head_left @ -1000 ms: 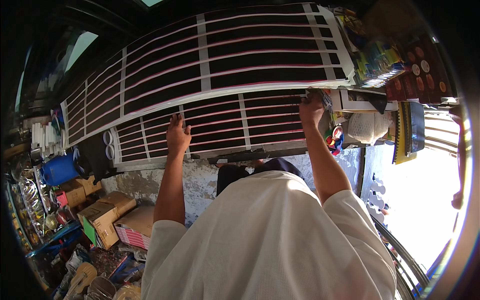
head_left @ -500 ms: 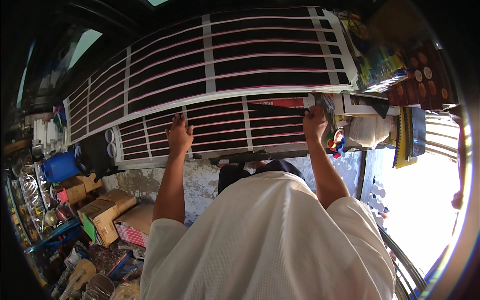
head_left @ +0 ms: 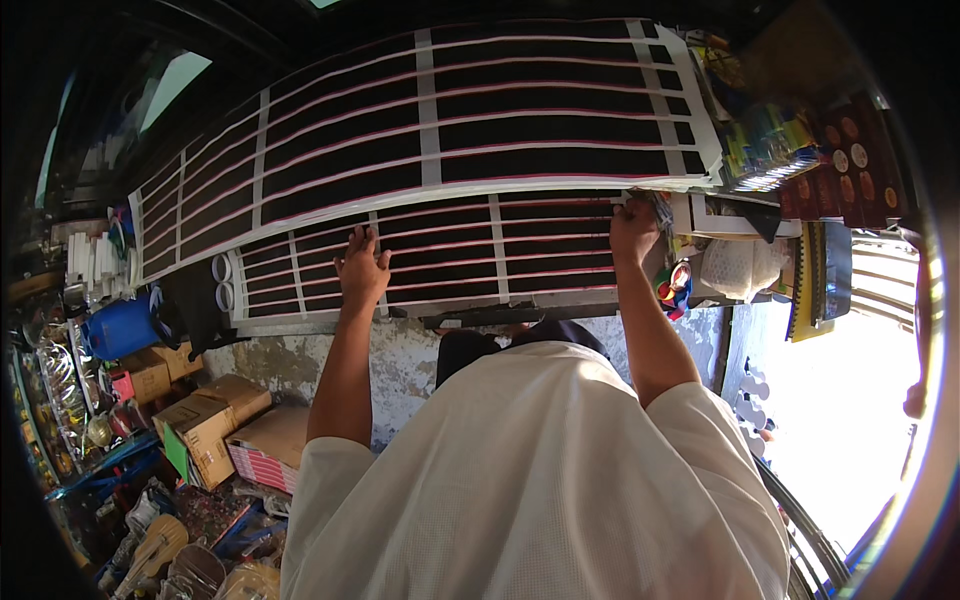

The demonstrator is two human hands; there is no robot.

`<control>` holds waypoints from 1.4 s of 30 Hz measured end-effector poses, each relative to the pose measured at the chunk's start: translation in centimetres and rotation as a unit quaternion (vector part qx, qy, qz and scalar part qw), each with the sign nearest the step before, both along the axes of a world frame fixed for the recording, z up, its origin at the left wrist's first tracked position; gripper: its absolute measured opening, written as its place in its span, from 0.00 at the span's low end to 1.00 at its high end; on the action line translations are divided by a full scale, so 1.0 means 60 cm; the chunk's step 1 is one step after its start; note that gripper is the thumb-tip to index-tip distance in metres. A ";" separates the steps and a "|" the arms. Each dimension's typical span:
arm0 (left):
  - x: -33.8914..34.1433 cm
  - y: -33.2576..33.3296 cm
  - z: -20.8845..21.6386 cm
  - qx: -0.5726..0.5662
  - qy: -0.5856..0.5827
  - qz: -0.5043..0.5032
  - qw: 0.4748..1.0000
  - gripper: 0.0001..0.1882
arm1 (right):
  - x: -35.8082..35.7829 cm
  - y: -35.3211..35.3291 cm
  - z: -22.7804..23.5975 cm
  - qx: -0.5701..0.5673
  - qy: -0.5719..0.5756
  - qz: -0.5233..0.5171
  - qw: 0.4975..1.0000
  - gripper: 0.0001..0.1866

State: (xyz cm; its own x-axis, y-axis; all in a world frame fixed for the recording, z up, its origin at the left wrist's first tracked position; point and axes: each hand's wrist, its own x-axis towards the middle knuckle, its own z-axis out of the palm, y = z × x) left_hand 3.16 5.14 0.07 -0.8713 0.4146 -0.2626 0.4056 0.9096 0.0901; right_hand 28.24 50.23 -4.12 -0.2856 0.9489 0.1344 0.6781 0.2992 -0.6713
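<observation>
Across the near counter lies a long black sheet with white and pink lines (head_left: pixel 440 250). My left hand (head_left: pixel 362 268) rests on its middle with the fingers spread. At the sheet's right end my right hand (head_left: pixel 637 228) has its fingers curled together on the far corner; they hide exactly how the edge is held. Beyond it, slightly overhanging, is a larger stack of similar black sheets (head_left: pixel 540 110) crossed by white and grey bands.
Pens in a clear holder (head_left: pixel 770 145) stand at the back right, with coloured tape rolls (head_left: pixel 676 285) near my right wrist. White rolls (head_left: pixel 222 285) sit by the sheet's left end. A blue container (head_left: pixel 118 328) and cardboard boxes (head_left: pixel 205 440) are at lower left.
The black sheet's far right edge has moved outward and now covers the red printed area seen before. My right hand shifted slightly with it; my left hand stays nearly in place.
</observation>
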 end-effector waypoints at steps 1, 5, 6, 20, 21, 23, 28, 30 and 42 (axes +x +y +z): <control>0.000 0.000 0.001 -0.004 -0.003 0.001 1.000 0.30 | -0.002 0.001 -0.002 0.004 0.007 0.001 1.000 0.11; 0.003 0.002 0.003 -0.009 -0.002 0.000 1.000 0.30 | -0.009 0.006 -0.012 0.002 0.012 -0.014 1.000 0.12; 0.002 0.002 0.004 -0.012 -0.005 0.001 1.000 0.30 | -0.011 0.008 -0.014 -0.008 0.011 -0.025 1.000 0.12; 0.002 0.006 0.006 -0.001 -0.002 0.007 1.000 0.31 | -0.039 0.020 -0.016 0.010 0.006 -0.052 0.999 0.13; 0.002 0.006 0.006 -0.001 0.000 0.006 1.000 0.31 | -0.041 0.021 -0.017 -0.005 0.002 -0.062 0.998 0.13; 0.002 0.007 0.007 -0.003 0.005 0.003 1.000 0.31 | -0.046 0.023 -0.015 0.014 0.010 -0.060 0.998 0.12; 0.003 0.007 0.009 0.001 -0.001 0.003 1.000 0.31 | -0.059 0.022 -0.004 0.024 -0.002 -0.075 0.997 0.12; 0.003 0.007 0.007 -0.004 -0.001 0.001 1.000 0.31 | -0.055 0.021 0.000 0.018 -0.020 -0.075 0.997 0.12; 0.000 0.004 0.001 -0.014 -0.007 0.007 1.000 0.31 | -0.028 0.016 -0.005 0.013 0.008 -0.036 0.999 0.11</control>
